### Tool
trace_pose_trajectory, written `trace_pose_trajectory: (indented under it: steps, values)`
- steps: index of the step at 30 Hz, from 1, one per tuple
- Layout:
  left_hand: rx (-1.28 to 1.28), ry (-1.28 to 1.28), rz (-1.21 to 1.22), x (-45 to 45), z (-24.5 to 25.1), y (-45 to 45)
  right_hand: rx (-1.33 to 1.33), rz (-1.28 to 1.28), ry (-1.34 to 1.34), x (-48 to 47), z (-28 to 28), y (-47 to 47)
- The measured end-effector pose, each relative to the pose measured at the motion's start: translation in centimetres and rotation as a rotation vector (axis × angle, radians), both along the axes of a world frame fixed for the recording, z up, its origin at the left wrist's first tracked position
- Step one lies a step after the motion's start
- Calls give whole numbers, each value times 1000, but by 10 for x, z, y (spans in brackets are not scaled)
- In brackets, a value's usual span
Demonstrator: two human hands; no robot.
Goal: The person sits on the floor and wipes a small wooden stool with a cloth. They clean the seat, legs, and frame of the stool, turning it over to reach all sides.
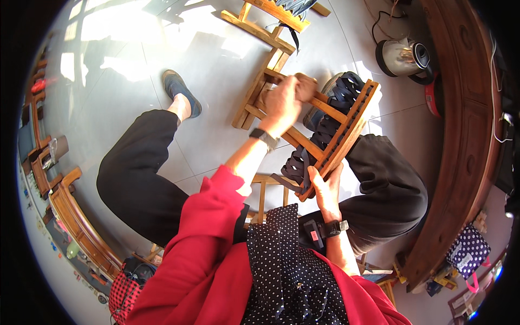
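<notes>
My right hand (326,187) grips the near end of a slotted wooden rail (339,140), thumb on top. Dark flat straps (345,91) hang in loops along this rail's left side, and one loose strap end lies near my right hand. Two wooden bars (308,146) run from the rail toward the upper left. Above them, my left hand (282,103) is closed on a brown, wood-like block (304,87); motion blurs both. Farther off stands another wooden rail (280,14) with grey-blue straps. Whether both rails belong to one folding stool I cannot tell.
A metal electric kettle (400,59) sits on the tiled floor at upper right, beside a long wooden cabinet (455,162). My left shoe (181,91) rests on the floor. At left stands wooden furniture (81,223); a red checked bag (124,290) lies lower left.
</notes>
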State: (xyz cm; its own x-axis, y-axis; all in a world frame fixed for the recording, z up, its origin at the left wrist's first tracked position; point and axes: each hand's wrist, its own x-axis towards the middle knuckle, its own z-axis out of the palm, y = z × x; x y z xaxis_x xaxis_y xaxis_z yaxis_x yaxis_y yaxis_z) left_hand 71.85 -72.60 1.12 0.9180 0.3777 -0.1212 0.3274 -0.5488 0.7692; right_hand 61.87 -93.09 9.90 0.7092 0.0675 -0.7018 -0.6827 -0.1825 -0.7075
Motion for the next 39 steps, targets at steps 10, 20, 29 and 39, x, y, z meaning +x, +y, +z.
trace_pose_trajectory:
  steps: [10,20,29,39]
  values:
    - [-103,-150,-25,-8,24,-25,22,-37,31,4,-3,2]
    - [-83,-282,-52,-9,52,-82,106,-11,-124,4,-5,1]
    - [-209,-60,159,-31,6,42,228,-13,-177,7,-6,3]
    - [-673,-176,359,-93,29,113,138,1,-108,7,13,7]
